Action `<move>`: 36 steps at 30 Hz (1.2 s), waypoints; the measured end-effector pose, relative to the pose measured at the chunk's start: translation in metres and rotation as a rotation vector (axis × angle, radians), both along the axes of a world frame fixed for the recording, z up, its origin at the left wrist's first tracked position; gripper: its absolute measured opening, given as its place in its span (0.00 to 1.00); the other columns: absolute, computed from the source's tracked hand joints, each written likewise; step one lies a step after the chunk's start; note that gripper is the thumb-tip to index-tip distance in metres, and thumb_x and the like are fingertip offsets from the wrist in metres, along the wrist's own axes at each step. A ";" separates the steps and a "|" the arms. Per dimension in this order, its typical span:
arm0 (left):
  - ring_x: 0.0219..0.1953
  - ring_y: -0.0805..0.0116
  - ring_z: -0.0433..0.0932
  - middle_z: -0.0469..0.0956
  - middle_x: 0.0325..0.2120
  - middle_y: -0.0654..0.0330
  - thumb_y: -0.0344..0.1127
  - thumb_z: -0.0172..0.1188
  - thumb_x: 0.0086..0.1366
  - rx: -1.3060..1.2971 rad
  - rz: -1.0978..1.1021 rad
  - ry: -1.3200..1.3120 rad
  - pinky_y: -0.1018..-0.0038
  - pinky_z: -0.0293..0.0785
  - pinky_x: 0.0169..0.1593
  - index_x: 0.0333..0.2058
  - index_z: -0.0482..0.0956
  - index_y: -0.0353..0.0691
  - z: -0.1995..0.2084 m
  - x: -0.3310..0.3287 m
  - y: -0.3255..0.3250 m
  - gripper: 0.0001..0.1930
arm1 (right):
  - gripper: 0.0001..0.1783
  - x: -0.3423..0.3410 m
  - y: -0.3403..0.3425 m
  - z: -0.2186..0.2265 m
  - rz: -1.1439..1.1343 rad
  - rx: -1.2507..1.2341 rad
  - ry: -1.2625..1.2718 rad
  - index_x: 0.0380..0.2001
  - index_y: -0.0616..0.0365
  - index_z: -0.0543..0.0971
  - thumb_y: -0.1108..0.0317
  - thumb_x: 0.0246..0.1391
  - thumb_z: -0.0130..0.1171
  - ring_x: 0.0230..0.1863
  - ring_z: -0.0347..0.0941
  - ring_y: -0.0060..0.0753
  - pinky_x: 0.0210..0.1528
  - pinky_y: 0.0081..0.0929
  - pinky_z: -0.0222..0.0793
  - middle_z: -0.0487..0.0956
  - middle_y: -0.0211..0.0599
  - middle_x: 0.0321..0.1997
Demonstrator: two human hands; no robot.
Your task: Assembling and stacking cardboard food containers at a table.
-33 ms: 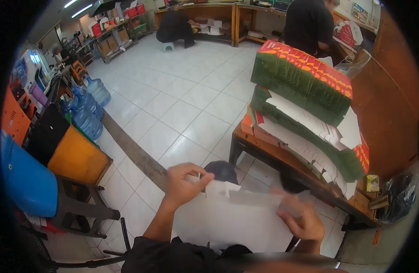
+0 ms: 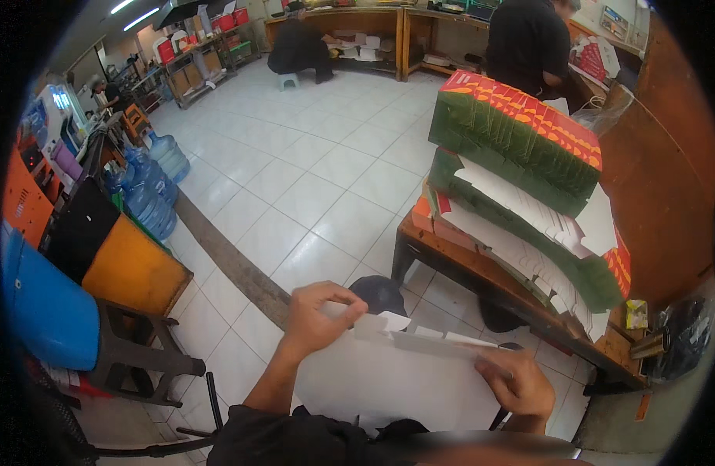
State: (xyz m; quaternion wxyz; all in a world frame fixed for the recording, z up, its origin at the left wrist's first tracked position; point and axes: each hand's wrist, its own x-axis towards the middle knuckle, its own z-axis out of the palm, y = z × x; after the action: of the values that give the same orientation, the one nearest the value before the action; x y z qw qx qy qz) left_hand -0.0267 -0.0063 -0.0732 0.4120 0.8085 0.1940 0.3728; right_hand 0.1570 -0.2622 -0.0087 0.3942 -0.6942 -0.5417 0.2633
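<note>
Head view: my left hand (image 2: 315, 314) pinches the white cardboard sheet (image 2: 388, 377) at its upper left corner, right hand (image 2: 520, 384) grips its right edge; stacked flat boxes (image 2: 520, 140) fill the wooden bench (image 2: 482, 272).

a tall leaning stack of flat green, orange and red cartons (image 2: 520, 163) rests on a wooden bench (image 2: 482, 268) at right. blue water jugs (image 2: 152, 186) stand at left beside an orange-topped table (image 2: 128, 268). two people in black (image 2: 528, 39) work at far counters across the white tiled floor (image 2: 311, 163).
</note>
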 end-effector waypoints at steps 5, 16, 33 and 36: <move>0.31 0.63 0.79 0.78 0.20 0.62 0.43 0.64 0.56 0.429 0.329 -0.195 0.65 0.71 0.47 0.23 0.81 0.40 -0.011 0.005 -0.002 0.13 | 0.13 -0.016 -0.064 -0.028 -0.552 0.431 -0.384 0.41 0.68 0.79 0.79 0.49 0.61 0.35 0.75 0.33 0.41 0.26 0.67 0.80 0.43 0.34; 0.39 0.70 0.77 0.79 0.36 0.57 0.54 0.53 0.67 -0.633 -0.531 -0.411 0.76 0.70 0.46 0.43 0.76 0.35 0.009 0.030 -0.041 0.24 | 0.20 0.007 -0.010 0.014 -0.036 0.281 -0.851 0.51 0.44 0.79 0.60 0.54 0.53 0.36 0.79 0.37 0.37 0.24 0.76 0.78 0.38 0.55; 0.57 0.61 0.72 0.73 0.54 0.55 0.40 0.49 0.72 -1.000 -0.529 -0.615 0.63 0.69 0.60 0.58 0.66 0.37 -0.039 0.032 -0.061 0.21 | 0.24 0.010 0.080 -0.081 -0.001 0.845 -0.979 0.54 0.31 0.78 0.52 0.51 0.62 0.56 0.68 0.39 0.42 0.26 0.77 0.70 0.22 0.60; 0.55 0.64 0.73 0.75 0.52 0.55 0.38 0.54 0.69 -0.813 -0.516 -0.573 0.66 0.70 0.58 0.53 0.73 0.36 -0.039 0.037 -0.057 0.17 | 0.25 0.011 0.072 -0.074 0.006 0.775 -0.837 0.53 0.33 0.79 0.53 0.49 0.64 0.57 0.69 0.42 0.41 0.26 0.78 0.70 0.23 0.61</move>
State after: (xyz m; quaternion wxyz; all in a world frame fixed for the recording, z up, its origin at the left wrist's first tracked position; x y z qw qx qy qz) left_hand 0.0102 -0.0635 -0.1119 0.8047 0.4722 -0.0015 0.3599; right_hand 0.1684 -0.1900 -0.0825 0.3714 -0.5424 -0.7105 -0.2510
